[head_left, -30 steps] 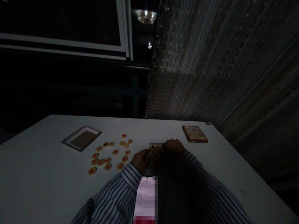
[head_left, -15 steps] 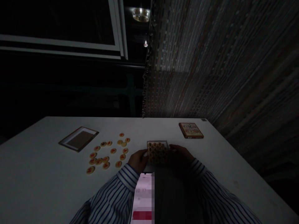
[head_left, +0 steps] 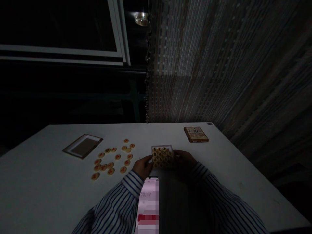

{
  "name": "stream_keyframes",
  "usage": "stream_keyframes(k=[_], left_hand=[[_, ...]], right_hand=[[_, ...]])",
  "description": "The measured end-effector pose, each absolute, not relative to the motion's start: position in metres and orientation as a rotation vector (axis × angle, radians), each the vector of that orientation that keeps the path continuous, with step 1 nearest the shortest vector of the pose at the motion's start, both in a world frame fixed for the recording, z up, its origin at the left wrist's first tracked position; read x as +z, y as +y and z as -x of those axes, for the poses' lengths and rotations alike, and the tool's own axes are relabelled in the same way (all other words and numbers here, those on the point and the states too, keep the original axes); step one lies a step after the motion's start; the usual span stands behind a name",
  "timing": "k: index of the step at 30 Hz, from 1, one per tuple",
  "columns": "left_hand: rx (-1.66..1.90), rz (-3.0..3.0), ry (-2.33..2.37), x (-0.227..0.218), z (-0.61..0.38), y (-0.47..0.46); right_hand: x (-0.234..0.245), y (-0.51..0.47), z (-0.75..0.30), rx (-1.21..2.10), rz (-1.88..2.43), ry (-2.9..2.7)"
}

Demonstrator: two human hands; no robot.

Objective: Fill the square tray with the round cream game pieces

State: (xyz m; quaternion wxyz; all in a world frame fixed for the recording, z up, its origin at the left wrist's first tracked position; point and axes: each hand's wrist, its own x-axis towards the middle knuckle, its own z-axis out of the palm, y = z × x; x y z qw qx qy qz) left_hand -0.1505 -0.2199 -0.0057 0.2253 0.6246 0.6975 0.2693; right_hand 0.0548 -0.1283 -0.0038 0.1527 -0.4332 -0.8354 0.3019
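Note:
A small open box [head_left: 162,156] packed with round tan game discs rests on the white table [head_left: 39,182] just in front of me. My left hand [head_left: 142,166] grips its left side and my right hand [head_left: 186,159] grips its right side, fingers curled round the edges. Several loose tan discs with red marks [head_left: 110,159] lie scattered to the left of the box. The light is dim and my fingertips are hard to make out.
A shallow brown-lined box half [head_left: 83,145] lies at the back left. An orange printed lid or booklet [head_left: 195,134] sits at the back right. A lit phone screen [head_left: 147,204] hangs at my chest. A beaded curtain [head_left: 219,61] rises behind the table's far edge.
My right hand has come off the top of the box and settled at its right side, uncovering the discs inside. The view has shifted slightly.

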Motion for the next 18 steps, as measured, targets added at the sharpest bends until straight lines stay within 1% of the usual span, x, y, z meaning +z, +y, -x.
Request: stream_keyframes(k=[5, 11, 18], left_hand=[[0.781, -1.749, 1.906, -0.013, 0.154, -0.218], [0.82, -1.745, 1.886, -0.019, 0.156, -0.218], [0.796, -1.741, 1.931, -0.017, 0.159, -0.22]], right_hand=[[0.001, -0.13, -0.053, 0.928, 1.209, -2.397], [-0.003, -0.127, -0.053, 0.864, 1.189, -2.416], [-0.002, -0.128, -0.047, 0.88, 1.174, -2.421]])
